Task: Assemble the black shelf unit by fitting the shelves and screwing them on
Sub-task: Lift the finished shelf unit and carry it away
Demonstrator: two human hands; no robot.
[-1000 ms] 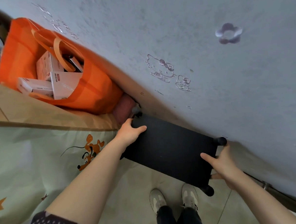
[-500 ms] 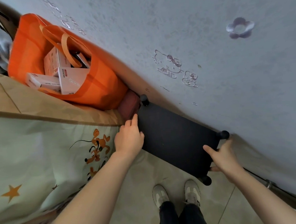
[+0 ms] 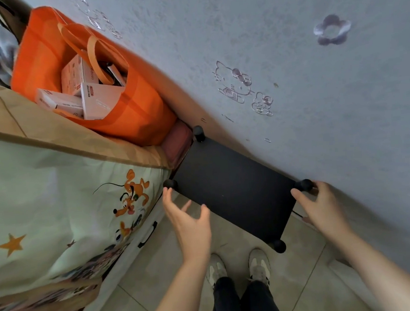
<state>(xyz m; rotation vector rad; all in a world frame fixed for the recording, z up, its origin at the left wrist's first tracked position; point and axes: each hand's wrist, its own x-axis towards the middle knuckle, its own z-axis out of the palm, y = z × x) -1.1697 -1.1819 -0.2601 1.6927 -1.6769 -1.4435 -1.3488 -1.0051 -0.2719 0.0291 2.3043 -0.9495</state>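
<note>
The black shelf unit (image 3: 233, 189) stands on the floor against the wall, seen from above, with a round black cap at each corner of its top. My left hand (image 3: 189, 220) hovers just off its near-left edge, fingers spread and holding nothing. My right hand (image 3: 320, 204) grips the unit's right end beside the far right cap (image 3: 304, 184), thumb on the top board and fingers behind the post. The lower shelves are hidden under the top board.
A bed with a cartoon-print cover (image 3: 56, 202) borders the unit's left side. An orange bag (image 3: 135, 111) full of white boxes sits on the bed's corner. The grey sticker-covered wall (image 3: 316, 99) runs behind. My shoes (image 3: 238, 267) stand on the tiled floor.
The unit has slid left into the gap beside the bed. My left hand has let go of its left end and drawn back, open. My right hand stays at the right end.
</note>
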